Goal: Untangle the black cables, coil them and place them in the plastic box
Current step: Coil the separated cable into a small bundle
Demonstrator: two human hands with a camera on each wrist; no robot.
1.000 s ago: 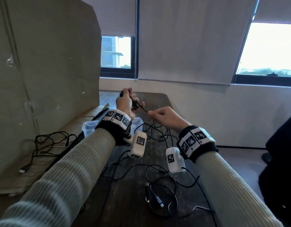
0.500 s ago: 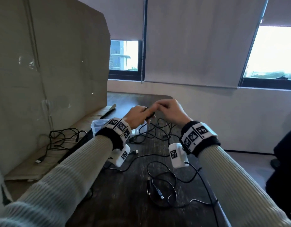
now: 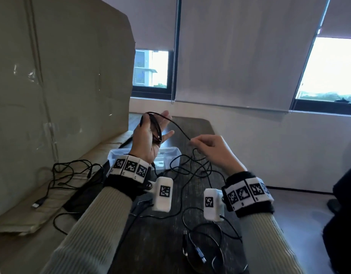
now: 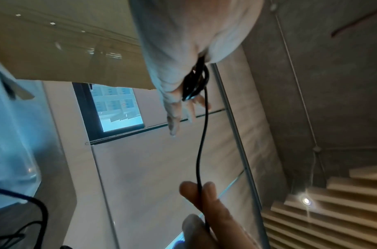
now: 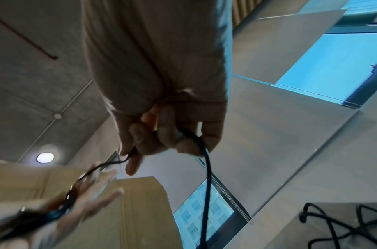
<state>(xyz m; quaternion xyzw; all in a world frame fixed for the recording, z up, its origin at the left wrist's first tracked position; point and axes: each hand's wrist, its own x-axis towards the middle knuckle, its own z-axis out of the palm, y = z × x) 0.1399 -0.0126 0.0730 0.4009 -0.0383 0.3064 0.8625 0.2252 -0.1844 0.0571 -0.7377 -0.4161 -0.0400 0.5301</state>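
1. Head view: your left hand (image 3: 151, 135) is raised above the far left of the dark wooden table (image 3: 162, 240), fingers spread straight, with several loops of thin black cable (image 3: 177, 126) wound around the palm. One strand runs right from the loops to your right hand (image 3: 212, 150), which pinches it between curled fingertips. Below that hand the cable drops into a loose tangle on the table. The clear rectangular plastic box (image 3: 170, 155) sits just beyond your left wrist, partly hidden by it. More black cables (image 3: 72, 175) lie on the flattened cardboard (image 3: 16, 214) at the left, and another loop with a USB plug (image 3: 200, 254) lies near you.

2. Left wrist view: the coil (image 4: 196, 80) hangs against your palm (image 4: 183, 42); I cannot tell whether the thumb clamps it. The strand leads down to your right fingertips (image 4: 211, 197).

3. Right wrist view: your curled fingers (image 5: 162, 138) grip the cable (image 5: 206, 176); your left hand (image 5: 87, 198) is blurred, with its fingers extended.
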